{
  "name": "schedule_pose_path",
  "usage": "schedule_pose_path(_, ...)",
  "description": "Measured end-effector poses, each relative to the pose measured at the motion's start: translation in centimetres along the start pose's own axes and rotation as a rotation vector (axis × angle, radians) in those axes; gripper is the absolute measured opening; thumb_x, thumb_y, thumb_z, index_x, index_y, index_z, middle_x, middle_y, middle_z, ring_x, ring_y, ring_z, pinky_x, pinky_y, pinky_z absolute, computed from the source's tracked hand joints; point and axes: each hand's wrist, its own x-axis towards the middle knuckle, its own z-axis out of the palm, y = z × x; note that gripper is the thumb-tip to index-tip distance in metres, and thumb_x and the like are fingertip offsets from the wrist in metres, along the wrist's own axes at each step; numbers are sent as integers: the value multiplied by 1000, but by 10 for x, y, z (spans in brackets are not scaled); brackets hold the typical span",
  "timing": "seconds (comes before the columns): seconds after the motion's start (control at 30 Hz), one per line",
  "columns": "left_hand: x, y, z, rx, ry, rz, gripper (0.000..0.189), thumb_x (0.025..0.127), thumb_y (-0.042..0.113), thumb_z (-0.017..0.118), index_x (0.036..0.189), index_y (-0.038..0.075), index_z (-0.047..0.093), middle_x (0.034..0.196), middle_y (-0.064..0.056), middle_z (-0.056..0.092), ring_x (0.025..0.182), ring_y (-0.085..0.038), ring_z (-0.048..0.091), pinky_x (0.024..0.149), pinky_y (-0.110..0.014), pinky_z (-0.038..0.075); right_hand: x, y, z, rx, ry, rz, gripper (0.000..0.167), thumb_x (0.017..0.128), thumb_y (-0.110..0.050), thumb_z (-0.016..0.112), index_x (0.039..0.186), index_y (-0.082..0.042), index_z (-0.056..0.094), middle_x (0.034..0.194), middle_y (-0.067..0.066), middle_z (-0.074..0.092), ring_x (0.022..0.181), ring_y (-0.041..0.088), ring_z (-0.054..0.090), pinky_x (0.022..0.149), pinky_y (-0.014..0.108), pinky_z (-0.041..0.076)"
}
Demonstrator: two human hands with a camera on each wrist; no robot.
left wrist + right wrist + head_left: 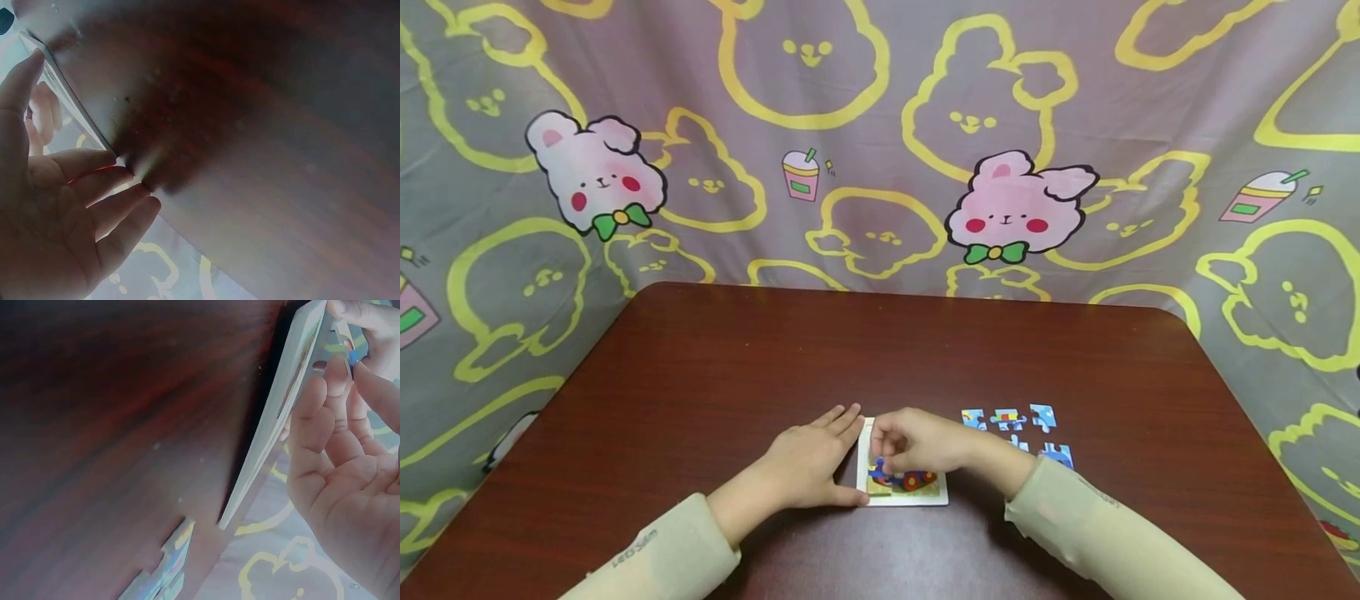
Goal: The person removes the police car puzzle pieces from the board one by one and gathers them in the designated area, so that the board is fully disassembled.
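Note:
A white-framed puzzle board (917,502) lies near the front of the table, with joined pieces showing a blue and red vehicle (917,479) in its lower part. My left hand (812,461) rests at the board's left side with fingers extended; its thumb touches the lower left corner and its fingertips the upper left edge. Above the board, my right hand (925,442) pinches a small puzzle piece (352,355) between thumb and fingers, its picture partly blue. That hand covers much of the board's upper part in the head view.
Several loose blue puzzle pieces (1007,418) lie right of the board, some partly hidden by my right forearm. They also show at the bottom of the right wrist view. The dark red-brown table (760,350) ends at a patterned curtain (880,125) behind it.

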Motion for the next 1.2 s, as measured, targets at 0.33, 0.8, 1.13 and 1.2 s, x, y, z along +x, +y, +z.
schedule_pose_path(0.33, 0, 1, -1, 1, -10, -7, 104, 74, 71, 71, 149, 5, 44, 159, -9, 38, 147, -28, 38, 100, -47, 51, -13, 7, -3, 32, 36, -12, 12, 85, 5, 68, 92, -1, 60, 74, 2, 63, 66, 1, 54, 59, 17, 46)
schedule_pose_path(0.8, 1, 2, 0, 3, -2, -6, 104, 74, 71, 70, 149, 5, 44, 159, -10, 38, 146, -29, 39, 100, -49, 51, -35, 12, -14, 29, 70, 3, 10, 88, 2, 67, 93, -4, 61, 74, 3, 64, 68, 5, 55, 65, 20, 48)
schedule_pose_path(1.13, 0, 2, 1, 25, 1, 2, 104, 74, 72, 70, 149, 5, 44, 159, -10, 38, 146, -28, 39, 101, -47, 51, -58, 15, -21, -25, 100, 41, 11, 90, -3, 69, 93, -9, 60, 74, -5, 61, 69, 4, 53, 68, 20, 47)
schedule_pose_path(1.2, 0, 2, 0, 26, 1, 3, 103, 74, 71, 70, 149, 5, 44, 159, -10, 39, 146, -28, 39, 101, -47, 51, -65, 15, -22, -49, 110, 48, 12, 90, -4, 69, 92, -10, 60, 75, -7, 61, 71, 3, 54, 70, 21, 47)
